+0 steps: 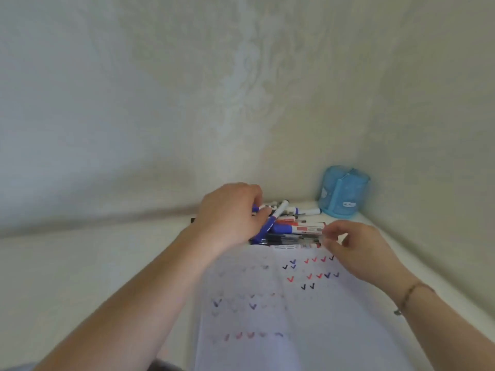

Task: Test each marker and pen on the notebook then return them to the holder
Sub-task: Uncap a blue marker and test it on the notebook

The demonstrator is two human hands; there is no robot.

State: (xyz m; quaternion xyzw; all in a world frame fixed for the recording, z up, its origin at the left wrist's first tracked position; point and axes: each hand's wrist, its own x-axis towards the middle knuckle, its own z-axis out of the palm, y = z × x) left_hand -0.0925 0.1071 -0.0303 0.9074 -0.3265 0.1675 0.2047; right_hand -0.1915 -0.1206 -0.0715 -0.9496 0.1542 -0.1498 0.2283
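Many markers point(289, 226) heaped beside blue holder point(344, 192), its inside indiscernible.

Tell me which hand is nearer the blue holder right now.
Right. The right hand is just in front of the blue holder, at the near end of the marker pile. The left hand grips a blue marker farther left.

Left hand point(231, 214) reaches forward, palm down, fingers curled. Right hand point(357, 250) alongside, thumb and fingertips pinched. Both forearms extended.
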